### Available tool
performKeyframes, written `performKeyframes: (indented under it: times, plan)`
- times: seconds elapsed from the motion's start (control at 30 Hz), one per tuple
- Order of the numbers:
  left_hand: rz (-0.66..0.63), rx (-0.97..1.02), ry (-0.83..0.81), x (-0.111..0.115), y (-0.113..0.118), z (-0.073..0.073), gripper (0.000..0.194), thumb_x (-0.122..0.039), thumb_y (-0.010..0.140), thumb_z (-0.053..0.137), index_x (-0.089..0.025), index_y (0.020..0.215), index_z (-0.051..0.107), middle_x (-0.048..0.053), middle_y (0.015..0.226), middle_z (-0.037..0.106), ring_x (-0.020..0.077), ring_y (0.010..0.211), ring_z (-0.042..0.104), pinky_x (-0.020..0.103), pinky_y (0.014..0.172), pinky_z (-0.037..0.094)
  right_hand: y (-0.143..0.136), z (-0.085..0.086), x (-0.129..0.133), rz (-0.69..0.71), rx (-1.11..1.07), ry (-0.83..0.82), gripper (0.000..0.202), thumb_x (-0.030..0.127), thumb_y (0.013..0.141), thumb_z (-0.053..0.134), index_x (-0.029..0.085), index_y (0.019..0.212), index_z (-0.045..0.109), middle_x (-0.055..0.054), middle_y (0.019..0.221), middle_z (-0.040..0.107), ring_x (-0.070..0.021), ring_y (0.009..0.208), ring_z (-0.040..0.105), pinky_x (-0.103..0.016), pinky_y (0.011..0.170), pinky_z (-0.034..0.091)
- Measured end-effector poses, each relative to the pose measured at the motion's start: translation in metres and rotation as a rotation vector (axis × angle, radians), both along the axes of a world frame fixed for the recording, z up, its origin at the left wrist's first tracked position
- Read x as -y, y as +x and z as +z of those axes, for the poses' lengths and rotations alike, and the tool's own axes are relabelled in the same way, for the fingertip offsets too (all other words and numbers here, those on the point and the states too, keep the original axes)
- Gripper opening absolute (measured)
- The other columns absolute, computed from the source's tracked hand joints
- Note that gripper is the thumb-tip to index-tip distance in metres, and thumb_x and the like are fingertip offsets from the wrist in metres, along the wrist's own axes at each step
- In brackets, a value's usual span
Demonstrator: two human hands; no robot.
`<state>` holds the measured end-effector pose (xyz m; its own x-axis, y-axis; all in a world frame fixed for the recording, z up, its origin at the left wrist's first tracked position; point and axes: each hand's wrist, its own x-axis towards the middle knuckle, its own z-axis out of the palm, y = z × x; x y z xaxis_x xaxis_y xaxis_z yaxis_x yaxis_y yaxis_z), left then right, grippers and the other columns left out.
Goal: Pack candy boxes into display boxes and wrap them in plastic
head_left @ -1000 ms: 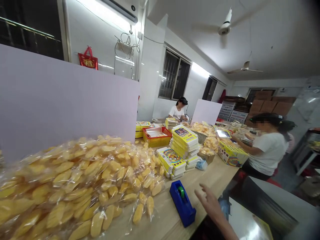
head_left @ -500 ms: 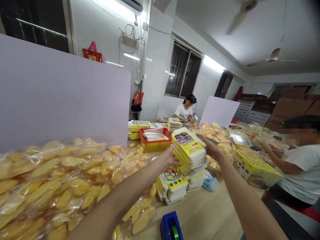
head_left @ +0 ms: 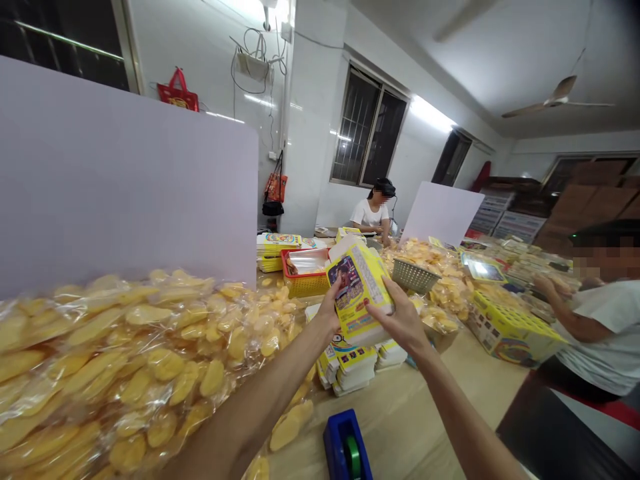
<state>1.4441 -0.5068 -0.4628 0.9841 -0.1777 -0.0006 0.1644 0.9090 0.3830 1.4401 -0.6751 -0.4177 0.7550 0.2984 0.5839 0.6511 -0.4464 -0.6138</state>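
Between my two hands is a bundle of flat yellow printed cartons (head_left: 361, 283), tilted and raised above the table. My left hand (head_left: 331, 308) grips its left edge with the thumb over the printed face. On the opposite side, my right hand (head_left: 401, 319) is closed round the edge, fingers across the lower front. How many cartons are in the bundle I cannot tell. Just below stand stacks of similar flat cartons (head_left: 353, 373). Nearer to me sits a blue tape dispenser (head_left: 336, 430) with a green roll.
Clear-bagged yellow foam-like pieces (head_left: 160, 363) are heaped along the left, before a white panel (head_left: 130, 180). Behind the cartons are a red and yellow basket (head_left: 306, 285) and a grey basket (head_left: 415, 277). A yellow display box (head_left: 515, 333) stands right. Two people work farther off.
The bundle has come off the top of the carton stack and tilted toward me. Both hands have closed on its sides. The view has shifted slightly.
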Motion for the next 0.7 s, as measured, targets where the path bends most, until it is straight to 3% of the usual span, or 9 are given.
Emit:
performKeyframes:
  times: [0.13, 0.3, 0.4, 0.53, 0.63, 0.7]
  plan:
    - [0.202, -0.067, -0.082, -0.018, -0.058, -0.002, 0.025, -0.031, 0.089, 0.056, -0.01, 0.096, 0.068, 0.011, 0.087, 0.075, 0.0247, 0.081, 0.072, 0.044, 0.094, 0.053, -0.064, 0.009, -0.009, 0.096, 0.183, -0.07, 0.065, 0.044, 0.078, 0.069, 0.018, 0.134, 0.047, -0.015, 0.143, 0.047, -0.0336, 0.137, 0.037, -0.056, 0.113, 0.031]
    - [0.371, -0.049, -0.141, -0.043, -0.152, -0.008, 0.02, -0.029, 0.084, 0.06, -0.012, 0.086, 0.07, 0.01, 0.083, 0.075, 0.0261, 0.08, 0.073, 0.045, 0.094, 0.053, -0.14, 0.019, -0.014, 0.385, 0.167, -0.08, 0.025, 0.038, 0.092, 0.055, 0.023, 0.111, 0.05, -0.013, 0.144, 0.042, -0.0302, 0.135, 0.04, -0.05, 0.105, 0.041]
    - [0.452, -0.059, -0.153, -0.053, -0.217, -0.018, 0.017, -0.026, 0.081, 0.06, -0.012, 0.083, 0.07, 0.009, 0.077, 0.075, 0.0263, 0.077, 0.073, 0.045, 0.092, 0.054, -0.178, 0.022, -0.021, 0.501, 0.241, -0.12, 0.012, 0.035, 0.093, 0.054, 0.023, 0.094, 0.05, -0.011, 0.127, 0.05, -0.0281, 0.121, 0.048, -0.047, 0.096, 0.046]
    - [0.593, -0.076, -0.15, -0.062, -0.31, -0.032, 0.016, -0.025, 0.079, 0.061, -0.012, 0.082, 0.069, 0.009, 0.077, 0.075, 0.0252, 0.073, 0.073, 0.042, 0.084, 0.058, -0.228, 0.027, -0.024, 0.839, 0.264, -0.274, 0.021, 0.028, 0.095, 0.049, 0.023, 0.076, 0.044, -0.003, 0.089, 0.057, -0.0207, 0.089, 0.055, -0.041, 0.085, 0.049]
    - [0.709, -0.11, -0.151, -0.069, -0.377, -0.035, 0.016, -0.026, 0.08, 0.061, -0.013, 0.084, 0.069, 0.009, 0.079, 0.075, 0.024, 0.072, 0.072, 0.039, 0.078, 0.059, -0.269, 0.012, -0.019, 0.995, 0.267, -0.309, 0.019, 0.024, 0.095, 0.05, 0.024, 0.077, 0.044, 0.001, 0.073, 0.056, -0.0172, 0.073, 0.056, -0.04, 0.086, 0.05]
    - [0.789, -0.119, -0.135, -0.07, -0.415, -0.034, 0.022, -0.033, 0.083, 0.06, -0.014, 0.089, 0.069, 0.008, 0.084, 0.075, 0.0238, 0.077, 0.073, 0.039, 0.081, 0.058, -0.303, -0.014, -0.011, 1.044, 0.297, -0.219, 0.019, 0.025, 0.092, 0.053, 0.026, 0.074, 0.045, 0.002, 0.065, 0.055, -0.0165, 0.061, 0.054, -0.037, 0.075, 0.053]
